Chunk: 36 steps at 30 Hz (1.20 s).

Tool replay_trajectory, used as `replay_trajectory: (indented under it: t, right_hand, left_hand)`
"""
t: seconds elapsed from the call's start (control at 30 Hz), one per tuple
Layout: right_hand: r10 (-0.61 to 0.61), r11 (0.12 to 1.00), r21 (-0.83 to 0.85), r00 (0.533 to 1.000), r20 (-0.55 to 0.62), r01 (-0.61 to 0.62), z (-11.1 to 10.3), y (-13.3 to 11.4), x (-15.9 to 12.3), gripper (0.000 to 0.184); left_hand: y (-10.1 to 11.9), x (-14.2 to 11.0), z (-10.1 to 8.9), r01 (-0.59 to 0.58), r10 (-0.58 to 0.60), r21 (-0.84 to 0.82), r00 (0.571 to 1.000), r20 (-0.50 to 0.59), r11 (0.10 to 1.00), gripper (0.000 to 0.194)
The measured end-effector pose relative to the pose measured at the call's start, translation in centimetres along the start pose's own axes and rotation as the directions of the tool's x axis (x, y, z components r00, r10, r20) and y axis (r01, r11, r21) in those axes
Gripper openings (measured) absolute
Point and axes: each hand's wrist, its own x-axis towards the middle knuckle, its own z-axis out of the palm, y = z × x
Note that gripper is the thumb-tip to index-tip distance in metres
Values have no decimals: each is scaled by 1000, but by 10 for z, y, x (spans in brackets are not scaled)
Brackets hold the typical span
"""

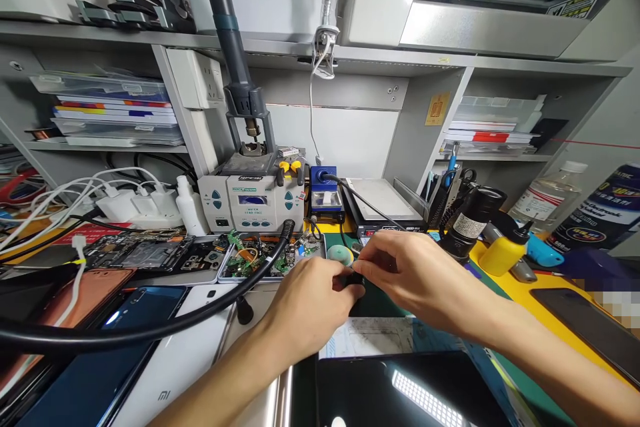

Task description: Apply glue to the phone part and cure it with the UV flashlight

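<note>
Both hands meet over the green mat [383,303] near the middle of the bench. My left hand [313,297] is closed around a small black object [355,278], whose kind is mostly covered by my fingers. Just above it, my right hand [400,267] pinches with thumb and forefinger at the top of that object; what lies between those fingertips is too small to make out. A round pale-green piece [340,254] sits right behind the fingers. Below my hands lies a tablet-like device [370,387] with a dark glossy screen reflecting a lamp.
A thick black hose [165,339] arcs across the left side from the hot-air station [255,203]. Several phones [175,360] lie under it. Circuit boards [260,260] fill a tray behind my left hand. At right stand a yellow bottle [503,252] and a black cylinder [473,220].
</note>
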Motion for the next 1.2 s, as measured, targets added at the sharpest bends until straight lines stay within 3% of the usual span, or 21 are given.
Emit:
replay_trajectory:
  t: [0.17, 0.33, 0.6, 0.8, 0.97, 1.2]
  right_hand:
    - [-87, 983, -158, 994, 67, 97, -7, -2, 9, 29]
    - [-153, 930, -304, 970, 190, 206, -14, -6, 17, 30]
    - [-171, 877, -391, 941, 292, 280, -14, -13, 21, 24]
    - [-117, 907, -366, 961, 253, 206, -16, -14, 21, 32]
    - [-15, 969, -240, 984, 177, 58, -38, -17, 14, 45]
    - [107, 994, -17, 985, 132, -106, -57, 13, -13, 51]
  left_hand:
    - [-2, -1, -1, -12, 12, 8, 1000, 8, 1000, 14]
    - [-3, -2, -2, -23, 23, 10, 1000, 6, 1000, 15]
    - [-1, -4, -5, -51, 51, 3, 999, -10, 999, 13]
    - [-2, -4, -5, -55, 55, 5, 998, 1, 998, 14]
    - [-3, -5, 0, -67, 68, 49, 998, -5, 997, 19]
    - [5, -3, 0, -31, 33, 89, 999, -28, 996, 30]
